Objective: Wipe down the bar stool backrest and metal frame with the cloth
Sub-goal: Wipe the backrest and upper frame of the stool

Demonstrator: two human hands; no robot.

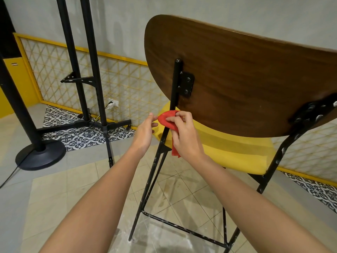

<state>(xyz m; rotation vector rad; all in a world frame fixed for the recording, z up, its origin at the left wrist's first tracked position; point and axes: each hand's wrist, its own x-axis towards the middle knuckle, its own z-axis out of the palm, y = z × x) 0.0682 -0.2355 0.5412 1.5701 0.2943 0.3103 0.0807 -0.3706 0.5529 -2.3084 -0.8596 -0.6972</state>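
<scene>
The red cloth [168, 122] is bunched around the black upright of the stool's metal frame [174, 92], just under the lower edge of the backrest and level with the seat. My right hand [185, 136] grasps it, fingers curled over the top of the wad and pressing it against the tube, with a tail of cloth hanging toward 6 o'clock under my palm. My left hand [145, 131] comes in from 9 o'clock of the cloth, thumb up and fingertips meeting its left edge. I cannot tell whether they pinch the cloth or only touch it.

At 1 o'clock from the cloth rises the wide, dark wooden backrest [246, 75], seen from behind. A black bracket [187, 84] fixes it to the upright, and a second one sits far over at 3 o'clock. The yellow seat [233, 152] spreads out at 4 o'clock. Below, toward 6 o'clock, the scuffed black legs run down to a footrest bar [182, 228] above the pale floor tiles.

Farther off at 10 o'clock stands a black twin-pole stand [82, 57] on patterned tiles. A wall outlet [113, 103] sits behind it in the yellow lattice panel. At 9 o'clock a thick black pole rests on a round base [41, 155].
</scene>
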